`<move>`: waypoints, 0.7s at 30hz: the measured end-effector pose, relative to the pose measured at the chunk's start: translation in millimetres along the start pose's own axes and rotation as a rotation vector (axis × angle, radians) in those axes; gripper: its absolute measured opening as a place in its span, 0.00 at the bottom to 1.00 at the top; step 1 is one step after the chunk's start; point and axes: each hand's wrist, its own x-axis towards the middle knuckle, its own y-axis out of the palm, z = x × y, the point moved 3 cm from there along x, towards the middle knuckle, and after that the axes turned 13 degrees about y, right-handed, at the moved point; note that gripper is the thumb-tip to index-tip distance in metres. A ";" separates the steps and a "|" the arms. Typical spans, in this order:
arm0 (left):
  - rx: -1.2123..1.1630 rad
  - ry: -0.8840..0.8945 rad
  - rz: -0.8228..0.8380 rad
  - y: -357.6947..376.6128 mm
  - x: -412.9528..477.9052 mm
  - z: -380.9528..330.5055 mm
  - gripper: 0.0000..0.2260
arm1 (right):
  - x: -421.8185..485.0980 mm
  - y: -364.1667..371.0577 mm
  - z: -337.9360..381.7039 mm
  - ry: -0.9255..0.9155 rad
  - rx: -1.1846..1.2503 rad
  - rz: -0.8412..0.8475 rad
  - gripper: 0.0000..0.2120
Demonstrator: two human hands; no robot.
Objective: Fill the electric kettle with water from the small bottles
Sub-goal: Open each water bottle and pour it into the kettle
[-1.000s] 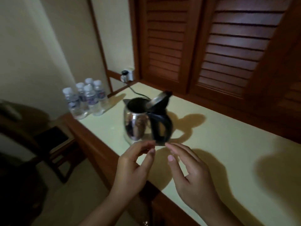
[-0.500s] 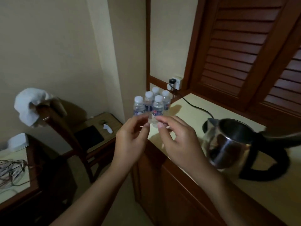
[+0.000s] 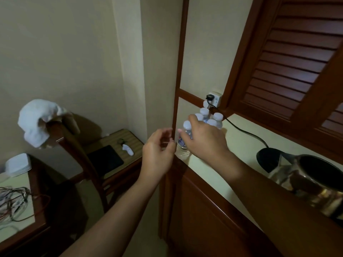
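Five small bottles [image 3: 217, 120], one kettle [image 3: 323, 193] — right hand [image 3: 207, 140] grips front bottle [image 3: 182, 146].

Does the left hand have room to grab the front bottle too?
Probably yes. The left hand hovers open right beside the front bottle with nothing between them, though the right hand grips its upper part.

Bottles [image 3: 211, 117] are jammed into the far-left corner against the wall [image 3: 196, 52], cord [image 3: 241, 129] trailing just right of them. Kettle [image 3: 315, 182] blocks the near right; the bare table [image 3: 246, 149] between is open for passing.
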 end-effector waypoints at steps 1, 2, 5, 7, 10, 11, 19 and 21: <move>0.006 -0.015 0.013 0.0 -1.4 3.6 0.16 | 0.3 0.4 -0.1 0.000 -0.003 -0.007 0.22; 0.019 -0.033 0.034 0.6 -3.4 6.2 0.17 | 0.2 1.5 -0.9 -0.003 0.005 -0.004 0.22; 0.009 -0.072 0.147 6.5 -10.2 11.1 0.23 | -4.2 0.6 -2.9 -0.022 0.096 0.002 0.21; -0.024 -0.068 0.236 14.0 -14.5 11.1 0.31 | -10.4 -8.2 -3.1 -0.033 0.167 -0.019 0.20; -0.102 -0.011 0.289 24.5 -22.5 -5.3 0.35 | -23.7 -31.8 -2.2 -0.023 0.257 -0.070 0.20; -0.166 0.001 0.287 28.0 -25.5 -15.0 0.32 | -28.5 -41.6 -2.3 -0.023 0.284 -0.079 0.20; -0.579 -0.074 0.367 61.0 -52.9 -61.2 0.21 | -56.2 -102.5 -50.8 0.058 0.118 -0.107 0.29; -0.625 -0.043 0.454 71.3 -55.2 -68.5 0.19 | -64.4 -112.5 -61.9 0.088 0.285 -0.094 0.31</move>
